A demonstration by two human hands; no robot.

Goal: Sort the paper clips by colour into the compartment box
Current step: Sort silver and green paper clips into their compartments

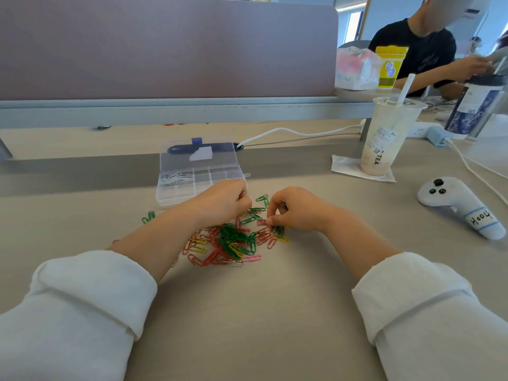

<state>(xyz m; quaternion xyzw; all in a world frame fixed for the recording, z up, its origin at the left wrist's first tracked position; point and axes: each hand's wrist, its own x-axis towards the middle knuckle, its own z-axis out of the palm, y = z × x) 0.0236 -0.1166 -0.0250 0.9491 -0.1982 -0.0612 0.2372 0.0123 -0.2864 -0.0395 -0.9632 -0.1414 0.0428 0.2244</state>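
A heap of red, green, yellow and pink paper clips (231, 242) lies on the desk in front of me. Behind it stands the clear compartment box (220, 171) with its lid up, and white clips (176, 178) fill its back left compartment. My left hand (222, 200) is curled into a fist just in front of the box, above the heap's far edge; its contents are hidden. My right hand (295, 210) rests at the heap's right edge, thumb and forefinger pinched on a red clip (261, 222). A few green clips (262, 199) lie between the hands.
A stray green clip (148, 216) lies left of the heap. A milk tea cup (384, 138) on a napkin, a white controller (461, 204) and white cables are to the right. A desk divider (165, 50) runs behind the box. Another person sits at the far right.
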